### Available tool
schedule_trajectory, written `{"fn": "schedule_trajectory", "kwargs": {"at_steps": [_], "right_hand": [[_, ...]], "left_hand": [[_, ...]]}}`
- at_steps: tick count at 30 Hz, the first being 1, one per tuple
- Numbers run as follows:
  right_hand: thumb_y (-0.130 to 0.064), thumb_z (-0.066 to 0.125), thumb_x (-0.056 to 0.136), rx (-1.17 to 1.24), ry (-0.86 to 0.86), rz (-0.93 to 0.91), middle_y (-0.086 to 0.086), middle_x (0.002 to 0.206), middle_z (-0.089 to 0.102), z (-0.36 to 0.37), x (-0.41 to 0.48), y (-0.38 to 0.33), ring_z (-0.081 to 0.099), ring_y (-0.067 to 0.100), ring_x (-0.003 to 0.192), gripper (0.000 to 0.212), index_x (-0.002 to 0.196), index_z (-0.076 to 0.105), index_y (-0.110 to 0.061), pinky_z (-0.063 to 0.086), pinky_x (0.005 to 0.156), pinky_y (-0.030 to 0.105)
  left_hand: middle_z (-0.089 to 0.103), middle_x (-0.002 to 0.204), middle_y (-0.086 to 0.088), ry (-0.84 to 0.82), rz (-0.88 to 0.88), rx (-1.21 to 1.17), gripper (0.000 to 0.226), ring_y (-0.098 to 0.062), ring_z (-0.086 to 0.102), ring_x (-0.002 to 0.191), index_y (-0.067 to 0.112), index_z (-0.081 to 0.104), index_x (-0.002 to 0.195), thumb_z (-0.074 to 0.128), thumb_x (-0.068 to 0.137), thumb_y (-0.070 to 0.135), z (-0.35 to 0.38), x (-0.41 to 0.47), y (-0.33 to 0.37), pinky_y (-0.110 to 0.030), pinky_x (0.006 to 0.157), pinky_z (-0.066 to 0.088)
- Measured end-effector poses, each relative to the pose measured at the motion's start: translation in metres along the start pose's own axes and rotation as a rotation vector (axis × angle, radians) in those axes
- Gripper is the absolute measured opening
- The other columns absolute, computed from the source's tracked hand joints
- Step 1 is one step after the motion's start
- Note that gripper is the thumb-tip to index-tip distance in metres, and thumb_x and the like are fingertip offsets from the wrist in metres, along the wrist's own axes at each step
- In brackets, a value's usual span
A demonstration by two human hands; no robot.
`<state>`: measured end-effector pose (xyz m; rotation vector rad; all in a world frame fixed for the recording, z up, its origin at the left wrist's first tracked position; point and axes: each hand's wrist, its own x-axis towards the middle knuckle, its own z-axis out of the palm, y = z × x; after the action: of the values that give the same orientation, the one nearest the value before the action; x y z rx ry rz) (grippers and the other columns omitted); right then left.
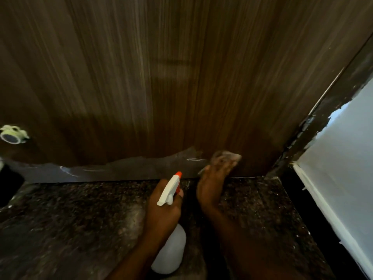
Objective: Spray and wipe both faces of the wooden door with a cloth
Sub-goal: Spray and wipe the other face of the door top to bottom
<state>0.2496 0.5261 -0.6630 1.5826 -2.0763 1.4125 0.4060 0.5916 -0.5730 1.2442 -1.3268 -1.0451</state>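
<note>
Spray bottle (171, 252) light, plastic, likely slick; left hand (163, 213) grips neck. Right hand (212, 188), fingers flat, presses soft, limp cloth (226, 156) on door (161, 77) bottom edge, right corner. Door rigid, takes pressure.

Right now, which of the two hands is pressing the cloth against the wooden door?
The right hand, flat on the cloth low on the wooden door; the left hand grips the white spray bottle instead.

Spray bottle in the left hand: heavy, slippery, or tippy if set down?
Probably light: the spray bottle looks like white plastic, though its fill level is hidden. The left hand wraps its neck, so slipping seems unlikely. Its wide body should stand steadily.
</note>
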Motion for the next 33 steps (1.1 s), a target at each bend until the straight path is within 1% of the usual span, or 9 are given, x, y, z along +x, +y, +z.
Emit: {"fn": "schedule_trajectory", "kwargs": {"at_steps": [3, 5, 8, 10, 14, 20, 26, 28, 33], "right_hand": [[-0.019, 0.041, 0.086, -0.365, -0.478, -0.607, 0.007, 0.167, 0.001, -0.01, 0.001, 0.048, 0.01, 0.034, 0.151, 0.076, 0.158, 0.017, -0.026, 0.013, 0.121, 0.05], [-0.022, 0.041, 0.085, -0.586, -0.779, -0.918, 0.0, 0.169, -0.001, -0.045, 0.047, 0.083, 0.017, 0.027, 0.151, 0.079, 0.16, 0.014, -0.027, 0.014, 0.119, 0.046], [-0.035, 0.038, 0.098, -0.767, -0.82, -1.24, 0.001, 0.168, 0.014, -0.093, 0.108, 0.14, 0.023, 0.023, 0.151, 0.065, 0.159, 0.024, -0.018, 0.007, 0.124, 0.044], [-0.042, 0.028, 0.104, -0.856, -0.857, -1.182, 0.002, 0.165, 0.027, -0.117, 0.114, 0.157, 0.023, 0.024, 0.151, 0.06, 0.159, 0.024, -0.018, 0.008, 0.124, 0.046], [-0.042, 0.012, 0.106, -0.731, -0.773, -1.123, 0.0, 0.166, 0.018, -0.115, 0.103, 0.155, 0.011, 0.021, 0.154, 0.058, 0.16, 0.016, -0.022, 0.012, 0.12, 0.044], [-0.026, 0.037, 0.096, -0.656, -0.71, -1.5, 0.002, 0.166, 0.022, -0.011, 0.087, 0.055, 0.024, 0.023, 0.152, 0.061, 0.157, 0.033, -0.021, 0.017, 0.121, 0.044], [-0.03, 0.053, 0.094, -0.666, -0.619, -1.58, 0.001, 0.168, 0.011, 0.078, 0.039, -0.066, 0.006, 0.025, 0.155, 0.065, 0.156, 0.034, -0.024, -0.001, 0.125, 0.046], [-0.029, 0.051, 0.093, -0.663, -0.544, -1.583, 0.002, 0.168, 0.011, 0.072, 0.045, -0.066, 0.004, 0.026, 0.155, 0.068, 0.157, 0.029, -0.024, -0.004, 0.125, 0.046], [-0.031, 0.049, 0.096, -0.595, -0.317, -1.199, -0.002, 0.169, -0.001, -0.015, 0.072, 0.031, 0.012, 0.029, 0.152, 0.075, 0.161, 0.01, -0.032, 0.005, 0.123, 0.047]], "left_hand": [[0.055, 0.087, 0.021, 0.012, 0.011, -0.012, 0.038, 0.024, 0.054, 0.079, 0.029, 0.057, 0.099, 0.065, 0.081, -0.003, -0.001, -0.002, 0.0, 0.004, 0.068, 0.039], [0.055, 0.087, 0.021, 0.005, 0.013, 0.002, 0.045, 0.023, 0.054, 0.08, 0.039, 0.051, 0.092, 0.065, 0.082, -0.002, -0.003, -0.001, 0.0, 0.003, 0.068, 0.039], [0.056, 0.084, 0.018, 0.008, 0.009, 0.03, 0.047, 0.02, 0.056, 0.079, 0.041, 0.05, 0.088, 0.064, 0.082, -0.004, -0.004, -0.001, 0.0, 0.002, 0.068, 0.04], [0.058, 0.084, 0.013, 0.015, 0.003, 0.054, 0.045, 0.015, 0.057, 0.079, 0.039, 0.052, 0.089, 0.064, 0.082, -0.004, -0.004, -0.003, 0.0, 0.0, 0.069, 0.041], [0.055, 0.082, 0.017, 0.039, -0.091, 0.028, 0.047, 0.008, 0.059, 0.073, 0.041, 0.05, 0.082, 0.07, 0.077, -0.001, -0.002, -0.007, -0.001, 0.0, 0.063, 0.041], [0.05, 0.097, 0.008, 0.172, -0.252, 0.022, 0.043, -0.001, 0.047, 0.079, 0.011, 0.057, 0.121, 0.069, 0.081, 0.004, -0.013, -0.01, -0.003, 0.005, 0.053, 0.033], [0.053, 0.107, 0.005, 0.198, -0.177, 0.124, 0.044, -0.008, 0.049, 0.099, 0.011, 0.052, 0.123, 0.068, 0.082, 0.014, -0.036, -0.001, 0.001, -0.014, 0.082, 0.036], [0.056, 0.109, 0.004, 0.217, -0.153, 0.108, 0.042, -0.006, 0.05, 0.097, 0.011, 0.053, 0.121, 0.068, 0.082, 0.012, -0.039, 0.001, 0.003, -0.008, 0.079, 0.037], [0.05, 0.079, 0.021, 0.206, -0.166, -0.026, 0.035, 0.013, 0.051, 0.067, 0.037, 0.05, 0.084, 0.067, 0.082, 0.007, -0.036, 0.006, 0.011, 0.002, 0.059, 0.038]]}}
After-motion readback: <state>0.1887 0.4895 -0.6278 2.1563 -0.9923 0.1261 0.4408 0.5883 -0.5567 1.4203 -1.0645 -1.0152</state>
